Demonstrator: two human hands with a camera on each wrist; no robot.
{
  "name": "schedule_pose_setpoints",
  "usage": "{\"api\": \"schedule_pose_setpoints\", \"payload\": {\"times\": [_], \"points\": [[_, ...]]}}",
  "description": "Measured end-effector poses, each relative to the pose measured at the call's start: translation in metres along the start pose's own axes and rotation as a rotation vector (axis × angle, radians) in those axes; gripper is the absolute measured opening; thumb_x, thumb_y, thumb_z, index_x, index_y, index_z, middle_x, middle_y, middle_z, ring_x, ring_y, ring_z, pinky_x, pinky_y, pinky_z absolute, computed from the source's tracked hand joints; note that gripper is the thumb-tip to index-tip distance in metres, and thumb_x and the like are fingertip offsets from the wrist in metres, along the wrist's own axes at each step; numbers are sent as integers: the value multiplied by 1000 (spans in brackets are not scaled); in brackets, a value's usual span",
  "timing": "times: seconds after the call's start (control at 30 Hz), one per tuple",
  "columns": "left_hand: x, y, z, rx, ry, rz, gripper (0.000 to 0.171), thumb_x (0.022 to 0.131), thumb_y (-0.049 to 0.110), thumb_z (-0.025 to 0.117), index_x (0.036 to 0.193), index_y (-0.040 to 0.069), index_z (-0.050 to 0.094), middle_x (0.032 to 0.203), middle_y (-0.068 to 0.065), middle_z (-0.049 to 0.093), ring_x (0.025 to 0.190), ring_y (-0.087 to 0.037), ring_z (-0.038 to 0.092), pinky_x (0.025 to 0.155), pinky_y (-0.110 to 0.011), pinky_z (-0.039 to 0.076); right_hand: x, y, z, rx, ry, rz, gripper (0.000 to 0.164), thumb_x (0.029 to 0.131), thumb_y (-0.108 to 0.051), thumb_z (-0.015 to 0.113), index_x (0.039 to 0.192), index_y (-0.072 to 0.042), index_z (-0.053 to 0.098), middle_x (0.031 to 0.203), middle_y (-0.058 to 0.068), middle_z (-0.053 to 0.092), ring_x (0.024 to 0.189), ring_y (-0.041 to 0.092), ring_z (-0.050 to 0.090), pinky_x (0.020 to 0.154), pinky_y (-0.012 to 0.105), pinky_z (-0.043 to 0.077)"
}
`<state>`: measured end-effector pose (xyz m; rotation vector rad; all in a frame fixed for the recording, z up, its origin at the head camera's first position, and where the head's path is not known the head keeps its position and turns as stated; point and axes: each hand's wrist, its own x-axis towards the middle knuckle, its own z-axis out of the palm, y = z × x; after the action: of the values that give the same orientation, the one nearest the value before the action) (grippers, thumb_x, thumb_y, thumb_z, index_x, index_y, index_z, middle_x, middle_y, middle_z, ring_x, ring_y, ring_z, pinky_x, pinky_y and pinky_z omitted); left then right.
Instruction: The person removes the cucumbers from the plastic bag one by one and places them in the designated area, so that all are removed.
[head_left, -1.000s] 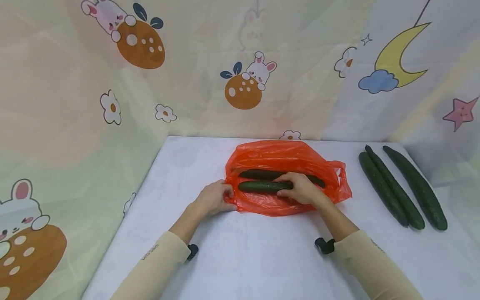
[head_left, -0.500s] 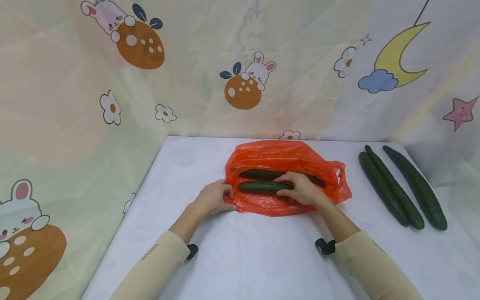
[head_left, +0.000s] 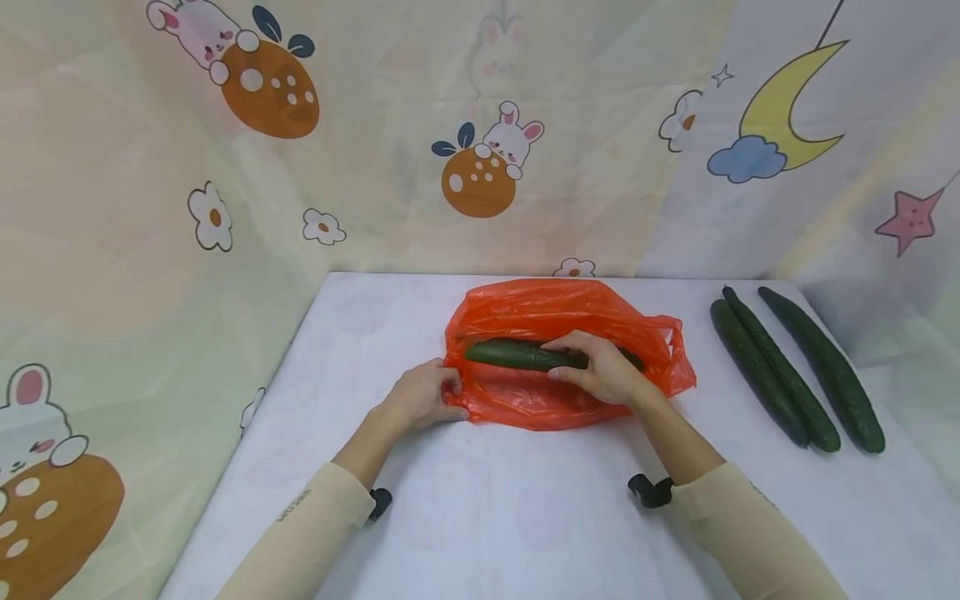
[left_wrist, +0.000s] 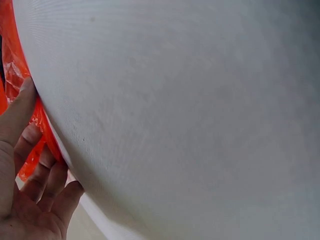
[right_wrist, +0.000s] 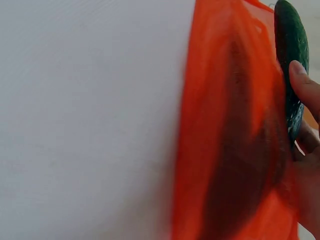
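Note:
A red plastic bag (head_left: 525, 404) lies on the white table with its side gathered open. My left hand (head_left: 416, 396) pinches the bag's left edge; in the left wrist view, thumb and fingers meet the red plastic (left_wrist: 47, 132). Over the bag, my right hand (head_left: 603, 371) grips a dark green cucumber (head_left: 510, 354) near its right part. In the right wrist view this cucumber (right_wrist: 291, 37) shows between thumb and fingers, above the bag's rim. Behind it lies another cucumber, mostly hidden, with only its right end (head_left: 632, 358) showing.
Three cucumbers lie slanted at the table's right side: two side by side (head_left: 757, 371), (head_left: 783, 367) and one a little apart (head_left: 825, 371). A printed cloth backdrop (head_left: 390, 100) rises behind and along both sides of the table (head_left: 465, 533).
My right hand has raised the cucumber off the bag's floor and back, so it now covers most of the other one. The left hand stays at the bag's edge. The head view has shifted slightly.

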<state>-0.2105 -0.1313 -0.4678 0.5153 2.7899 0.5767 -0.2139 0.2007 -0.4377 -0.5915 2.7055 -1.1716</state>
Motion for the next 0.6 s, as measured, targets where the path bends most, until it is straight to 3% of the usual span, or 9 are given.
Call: {"api": "schedule_pose_setpoints", "payload": {"times": [0.33, 0.6], "points": [[-2, 0, -1, -14, -1, -3, 35, 77, 41, 90, 96, 24, 66, 98, 4, 54, 88, -15, 53, 71, -29, 49, 0, -15, -14, 68, 6, -8, 45, 91, -35, 79, 133, -32, 65, 124, -2, 63, 112, 24, 57, 89, 40, 54], [-2, -1, -1, -3, 8, 19, 34, 78, 41, 89, 95, 24, 65, 96, 2, 54, 86, -16, 53, 70, -30, 48, -2, -22, -20, 88, 65, -1, 47, 92, -38, 78, 135, -28, 64, 131, 0, 60, 119, 27, 53, 89, 42, 55]]}}
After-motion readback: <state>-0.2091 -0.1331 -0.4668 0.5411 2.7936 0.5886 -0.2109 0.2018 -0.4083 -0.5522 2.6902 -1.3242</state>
